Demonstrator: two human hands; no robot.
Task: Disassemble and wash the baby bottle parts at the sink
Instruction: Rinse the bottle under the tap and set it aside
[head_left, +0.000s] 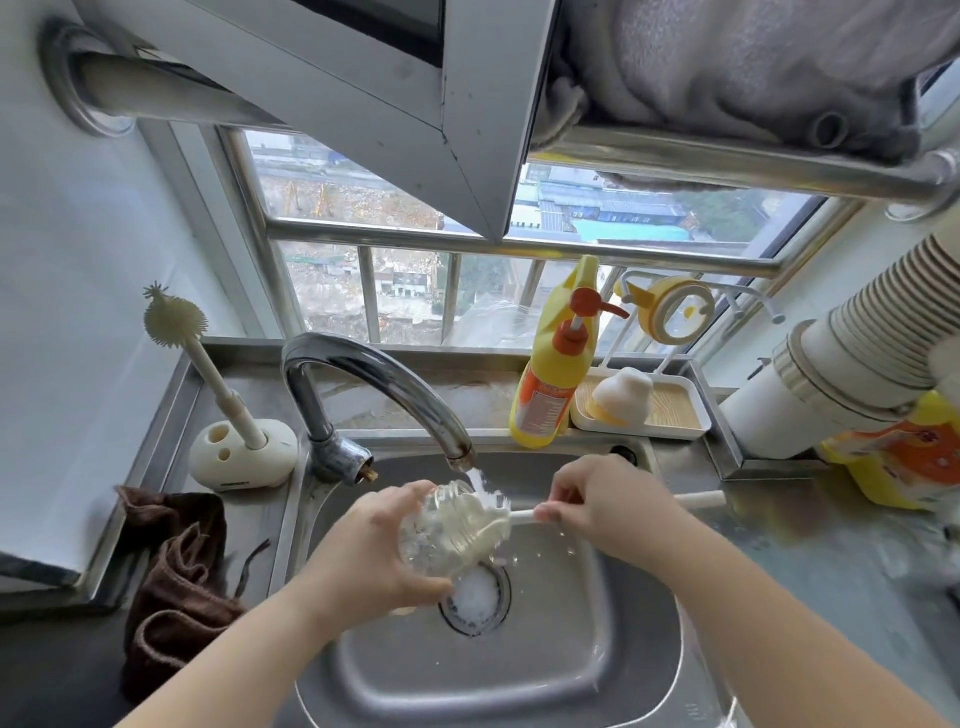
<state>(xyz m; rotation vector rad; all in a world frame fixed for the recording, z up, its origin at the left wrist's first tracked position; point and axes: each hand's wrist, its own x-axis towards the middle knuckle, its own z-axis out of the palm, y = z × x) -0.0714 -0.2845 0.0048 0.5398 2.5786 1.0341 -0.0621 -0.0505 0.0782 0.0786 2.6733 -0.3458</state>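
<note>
Both hands work over the stainless steel sink (613, 649): the left hand (374, 551) has its grip curled round the clear plastic baby bottle (447, 535), tilted under the curved chrome tap (363, 384), where water runs. The right hand (597, 506) pinches the white handle of the cream bottle brush (493, 519), whose head is in the bottle's mouth.

Clear bottle (447, 535) tilted on side over sink drain, w/ cream brush (493, 519) inside, under tap water.
</note>
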